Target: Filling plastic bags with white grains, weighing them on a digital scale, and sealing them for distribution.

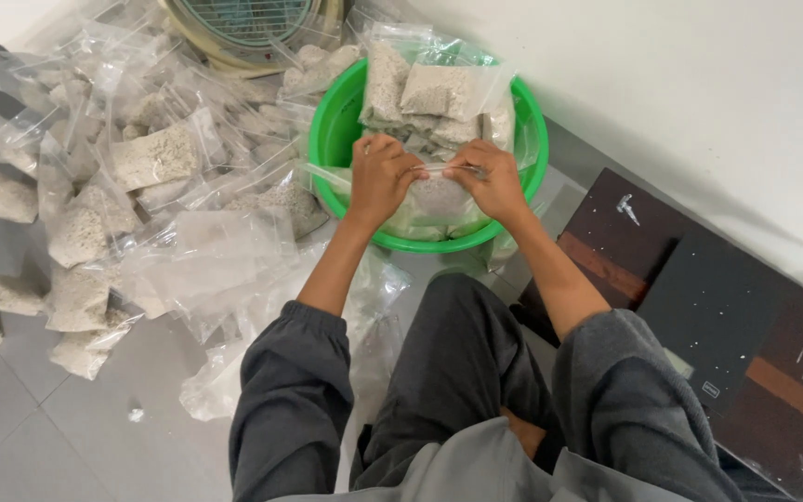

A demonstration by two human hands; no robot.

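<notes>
Grey sleeves (299, 400) lead up to both hands over a green basin (327, 130). Left hand (381, 177) and right hand (490, 181) pinch shut along the top of one clear bag (439, 195) of pale grains. More filled bags (123, 177) lie far left.

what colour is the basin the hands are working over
Bright green basin, seen best in the head view; both hands pinch a clear bag of pale grains above it.

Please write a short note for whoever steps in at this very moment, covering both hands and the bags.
Left hand and right hand both pinch the top edge of one clear bag of pale granules, over the green basin.
Done: filled bags stacked in the basin; many more lie in a pile on the floor.
Left: whether this bag's top is fully closed cannot be seen.
</notes>
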